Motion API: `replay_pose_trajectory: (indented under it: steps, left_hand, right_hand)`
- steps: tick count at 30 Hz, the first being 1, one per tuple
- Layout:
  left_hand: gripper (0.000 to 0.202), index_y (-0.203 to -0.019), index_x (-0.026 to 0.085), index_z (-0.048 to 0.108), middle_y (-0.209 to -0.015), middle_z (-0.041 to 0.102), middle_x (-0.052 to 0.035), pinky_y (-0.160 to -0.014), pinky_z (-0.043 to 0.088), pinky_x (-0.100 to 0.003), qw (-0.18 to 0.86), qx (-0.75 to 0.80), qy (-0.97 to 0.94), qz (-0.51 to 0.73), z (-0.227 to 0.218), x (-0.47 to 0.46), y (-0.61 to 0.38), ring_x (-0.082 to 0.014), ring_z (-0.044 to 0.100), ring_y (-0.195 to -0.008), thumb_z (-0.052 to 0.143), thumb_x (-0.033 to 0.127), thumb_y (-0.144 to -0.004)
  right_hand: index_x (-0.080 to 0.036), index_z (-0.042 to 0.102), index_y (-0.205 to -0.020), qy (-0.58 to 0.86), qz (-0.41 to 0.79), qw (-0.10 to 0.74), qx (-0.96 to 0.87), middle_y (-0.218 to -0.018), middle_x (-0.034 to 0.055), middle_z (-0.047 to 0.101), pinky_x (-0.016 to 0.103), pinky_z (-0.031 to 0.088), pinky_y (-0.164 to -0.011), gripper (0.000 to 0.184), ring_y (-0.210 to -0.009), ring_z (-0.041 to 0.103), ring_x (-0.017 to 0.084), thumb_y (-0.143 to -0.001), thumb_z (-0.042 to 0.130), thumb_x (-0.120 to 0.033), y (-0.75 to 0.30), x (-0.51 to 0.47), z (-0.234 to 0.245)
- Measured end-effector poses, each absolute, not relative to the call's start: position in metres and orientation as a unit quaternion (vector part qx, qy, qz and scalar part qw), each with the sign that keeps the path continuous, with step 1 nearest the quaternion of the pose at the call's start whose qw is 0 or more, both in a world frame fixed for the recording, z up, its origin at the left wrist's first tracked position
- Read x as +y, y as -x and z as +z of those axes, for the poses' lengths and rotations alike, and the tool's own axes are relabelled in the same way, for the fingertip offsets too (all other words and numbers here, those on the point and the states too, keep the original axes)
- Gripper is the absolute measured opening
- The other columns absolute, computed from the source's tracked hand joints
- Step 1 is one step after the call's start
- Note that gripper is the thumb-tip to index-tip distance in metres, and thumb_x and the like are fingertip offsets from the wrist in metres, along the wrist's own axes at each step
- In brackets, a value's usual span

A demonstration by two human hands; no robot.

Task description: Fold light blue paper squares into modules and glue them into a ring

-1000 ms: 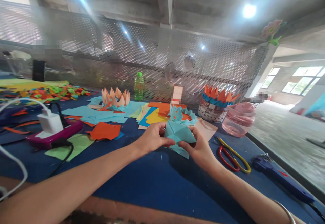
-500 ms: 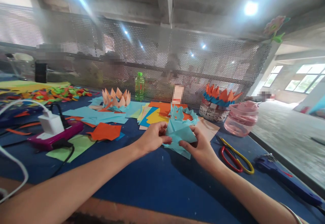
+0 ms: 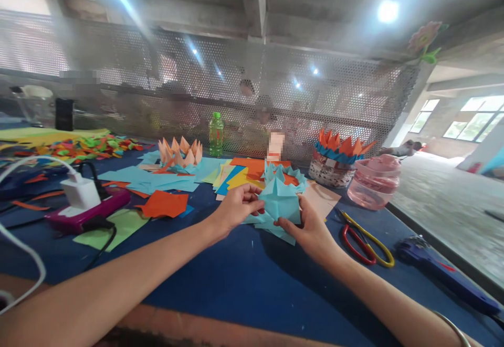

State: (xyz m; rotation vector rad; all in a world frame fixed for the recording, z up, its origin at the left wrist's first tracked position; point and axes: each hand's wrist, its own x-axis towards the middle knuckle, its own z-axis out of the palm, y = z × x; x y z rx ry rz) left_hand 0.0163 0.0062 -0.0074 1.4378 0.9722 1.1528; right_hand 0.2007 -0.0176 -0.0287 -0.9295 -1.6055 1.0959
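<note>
A light-blue sheet of folded paper is held up over the table, with a pointed fold at its top and a crease down it. My left hand pinches its left edge between thumb and fingers. On the right edge, my right hand grips it, thumb in front and fingers behind. Just behind stands a ring of light-blue paper points, partly hidden by the held paper. Loose light-blue sheets lie on the table beneath the hands.
Scissors and a blue glue gun lie at right, near a pink container and an orange-blue paper crown. At left are a purple power strip, a peach paper crown and coloured scraps. A green bottle stands behind.
The folded paper has turned from a slanted position to upright, its point now at the top. My left fingers have shifted slightly on its edge; both hands remain in nearly the same place.
</note>
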Motion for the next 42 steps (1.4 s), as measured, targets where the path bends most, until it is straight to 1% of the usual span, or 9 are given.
replay_pose_trajectory:
  steps: [4, 7, 13, 16, 19, 22, 29, 34, 42]
  left_hand:
    - [0.030, -0.088, 0.013, 0.062, -0.076, 0.067, -0.0032, -0.061, 0.045, -0.023, 0.586, 0.379, -0.582, 0.418, -0.007, 0.001, -0.019, -0.0127, 0.062, -0.067, 0.075, 0.027, -0.064]
    - [0.027, -0.082, 0.012, 0.066, -0.073, 0.068, -0.0034, -0.059, 0.045, -0.021, 0.627, 0.378, -0.566, 0.380, -0.009, 0.001, -0.019, -0.0123, 0.061, -0.065, 0.077, 0.028, -0.062]
    - [0.027, -0.081, 0.012, 0.070, -0.078, 0.070, -0.0040, -0.067, 0.051, -0.025, 0.651, 0.391, -0.515, 0.398, -0.003, 0.006, -0.011, -0.0119, 0.061, -0.066, 0.079, 0.024, -0.058]
    - [0.029, -0.080, 0.012, 0.070, -0.076, 0.070, -0.0037, -0.066, 0.053, -0.027, 0.660, 0.398, -0.505, 0.390, -0.002, 0.006, -0.008, -0.0125, 0.062, -0.063, 0.080, 0.022, -0.055]
    - [0.029, -0.081, 0.012, 0.070, -0.074, 0.069, -0.0032, -0.061, 0.052, -0.025, 0.658, 0.397, -0.518, 0.376, -0.003, 0.006, -0.007, -0.0122, 0.062, -0.062, 0.080, 0.023, -0.056]
    - [0.029, -0.082, 0.013, 0.070, -0.074, 0.069, -0.0025, -0.059, 0.051, -0.023, 0.649, 0.397, -0.528, 0.377, -0.005, 0.006, -0.008, -0.0110, 0.061, -0.062, 0.080, 0.025, -0.058]
    - [0.029, -0.080, 0.014, 0.070, -0.073, 0.069, -0.0021, -0.060, 0.050, -0.023, 0.659, 0.393, -0.524, 0.370, -0.005, 0.006, -0.010, -0.0113, 0.062, -0.063, 0.081, 0.027, -0.057]
    - [0.025, -0.074, 0.014, 0.070, -0.069, 0.067, -0.0005, -0.059, 0.050, -0.022, 0.657, 0.397, -0.520, 0.374, -0.005, 0.003, -0.012, -0.0101, 0.060, -0.061, 0.082, 0.028, -0.056]
    - [0.030, -0.081, 0.014, 0.072, -0.074, 0.068, -0.0026, -0.061, 0.050, -0.023, 0.642, 0.374, -0.553, 0.377, -0.010, 0.002, -0.014, -0.0112, 0.059, -0.064, 0.081, 0.029, -0.057]
  right_hand:
    - [-0.020, 0.039, -0.110, 0.377, 0.458, 0.468, -0.655, -0.089, 0.0037, 0.063, 0.032, 0.053, -0.071, 0.044, -0.077, 0.064, 0.018, -0.075, 0.064, -0.032, -0.197, -0.021, -0.027]
    - [-0.020, 0.039, -0.113, 0.366, 0.432, 0.457, -0.686, -0.094, 0.0047, 0.063, 0.029, 0.052, -0.068, 0.044, -0.080, 0.063, 0.017, -0.076, 0.063, -0.028, -0.195, -0.026, -0.025]
    - [-0.024, 0.027, -0.131, 0.360, 0.277, 0.464, -0.761, -0.094, 0.0041, 0.057, 0.029, 0.051, -0.068, 0.059, -0.081, 0.058, 0.015, -0.079, 0.054, -0.017, -0.204, -0.023, -0.026]
    - [-0.027, 0.040, -0.129, 0.352, 0.155, 0.468, -0.795, -0.098, 0.0052, 0.054, 0.030, 0.049, -0.070, 0.050, -0.084, 0.054, 0.016, -0.082, 0.052, -0.015, -0.212, -0.018, -0.025]
    - [-0.027, 0.062, -0.107, 0.335, 0.082, 0.442, -0.828, -0.093, 0.0046, 0.053, 0.032, 0.047, -0.075, 0.027, -0.085, 0.053, 0.017, -0.084, 0.054, -0.018, -0.216, -0.016, -0.022]
    - [-0.027, 0.070, -0.095, 0.334, 0.073, 0.435, -0.833, -0.082, 0.0033, 0.051, 0.030, 0.046, -0.069, 0.017, -0.077, 0.052, 0.016, -0.082, 0.059, -0.023, -0.216, -0.018, -0.019]
    - [-0.031, 0.072, -0.097, 0.331, 0.064, 0.417, -0.844, -0.075, 0.0017, 0.047, 0.027, 0.044, -0.063, 0.026, -0.070, 0.049, 0.014, -0.079, 0.061, -0.017, -0.214, -0.022, -0.018]
    - [-0.030, 0.074, -0.090, 0.344, 0.056, 0.413, -0.841, -0.071, 0.0010, 0.046, 0.027, 0.042, -0.063, 0.016, -0.068, 0.048, 0.014, -0.079, 0.065, -0.023, -0.214, -0.021, -0.020]
    - [-0.024, 0.071, -0.079, 0.381, 0.150, 0.440, -0.799, -0.088, 0.0046, 0.053, 0.029, 0.046, -0.068, 0.012, -0.083, 0.053, 0.018, -0.078, 0.065, -0.033, -0.209, -0.017, -0.023]
